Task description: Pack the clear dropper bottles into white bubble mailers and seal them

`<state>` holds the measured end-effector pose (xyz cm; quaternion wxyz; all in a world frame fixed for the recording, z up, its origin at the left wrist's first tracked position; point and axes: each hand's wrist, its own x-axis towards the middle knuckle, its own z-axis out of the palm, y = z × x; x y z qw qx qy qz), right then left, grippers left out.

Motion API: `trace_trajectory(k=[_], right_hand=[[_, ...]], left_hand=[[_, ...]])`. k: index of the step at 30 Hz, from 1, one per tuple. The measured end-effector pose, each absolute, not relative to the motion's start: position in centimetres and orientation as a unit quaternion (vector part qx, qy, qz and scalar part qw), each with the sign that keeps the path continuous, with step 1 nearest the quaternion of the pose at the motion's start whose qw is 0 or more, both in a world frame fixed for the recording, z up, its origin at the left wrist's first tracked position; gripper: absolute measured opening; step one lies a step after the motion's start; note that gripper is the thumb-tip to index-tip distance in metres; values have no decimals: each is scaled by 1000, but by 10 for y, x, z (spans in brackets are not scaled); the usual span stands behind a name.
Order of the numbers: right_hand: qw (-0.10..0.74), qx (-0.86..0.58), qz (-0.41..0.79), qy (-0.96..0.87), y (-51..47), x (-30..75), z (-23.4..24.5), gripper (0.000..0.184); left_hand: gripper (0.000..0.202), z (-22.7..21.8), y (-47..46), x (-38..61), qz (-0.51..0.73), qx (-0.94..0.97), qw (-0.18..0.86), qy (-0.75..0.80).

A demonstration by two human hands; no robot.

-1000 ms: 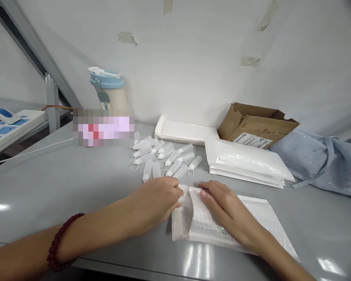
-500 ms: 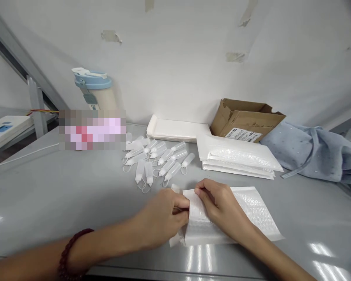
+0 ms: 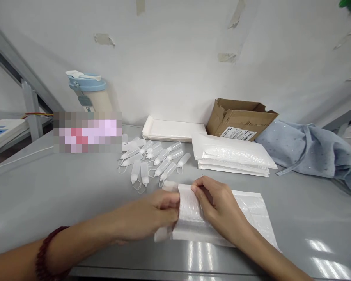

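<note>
A white bubble mailer [image 3: 254, 210] lies on the grey table in front of me, its mouth facing left and its flap [image 3: 163, 234] folded out to the left. My right hand [image 3: 219, 203] pinches the upper layer near the mouth between thumb and fingers. At the mouth is my left hand [image 3: 155, 212], its fingertips out of sight inside the mailer; blur and the mailer hide whether they hold anything. Just beyond the hands, several small clear plastic squeeze bottles [image 3: 163, 168] with white tips and looped cap straps lie in a loose heap.
More bubble mailers [image 3: 236, 152] are stacked behind my right hand, with flat white envelopes [image 3: 175, 128] farther back. An open cardboard box [image 3: 242, 119] and blue-grey cloth [image 3: 312, 150] sit at the right. A blue-lidded tumbler [image 3: 90, 91] stands behind a pixelated patch at the left.
My left hand has shifted slightly left at the mailer's mouth, and the mouth edge has moved left too. My right hand keeps its pinch. The whole view has shifted a little.
</note>
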<state>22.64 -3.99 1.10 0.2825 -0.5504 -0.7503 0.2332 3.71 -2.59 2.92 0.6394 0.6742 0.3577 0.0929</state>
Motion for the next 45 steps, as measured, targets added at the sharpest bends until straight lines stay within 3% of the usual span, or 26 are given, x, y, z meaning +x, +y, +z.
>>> trace_trajectory(k=[4,7,12,14,16,20,26,30,33,35,36,40,45], right_hand=[[283,-566,222,-742,-36,230,10,19],[280,-560,226,-747,-34,229,9,20],[279,-540,222,-762,-33,225,9,18],[288,-523,202,-776,-33,224,9,7],[291,-470,186,-812,-35,223,7,12],[197,-349,165,-901,-41,216,3,10],[120,-340,167,-918,-46,211,2,15],[121,-360,205,-902,-48,218,8,12],[154,-363,212,-894,-51,221,9,41],[153,-338,175,-912,-54,219,6,61],[146,-325,144,-923,-55,217,5,61],[139,-312,32,-940,-63,207,-3,29],[179,-295,-70,-936,-70,204,-5,37]], left_hand=[[31,29,-25,9,184,662,507,521],[42,28,-25,0,138,634,483,587],[31,28,-26,11,39,638,557,531],[36,24,-25,15,44,658,532,532],[37,17,-24,16,63,682,493,537],[35,7,-23,11,81,718,419,550],[36,15,-24,12,88,774,397,486],[26,10,-32,16,114,869,313,367],[24,-6,-41,15,128,932,177,290],[30,-15,-47,12,136,956,91,242],[32,-17,-50,11,136,962,66,228],[45,-14,-52,7,128,960,63,241],[46,-5,-42,10,143,960,70,231]])
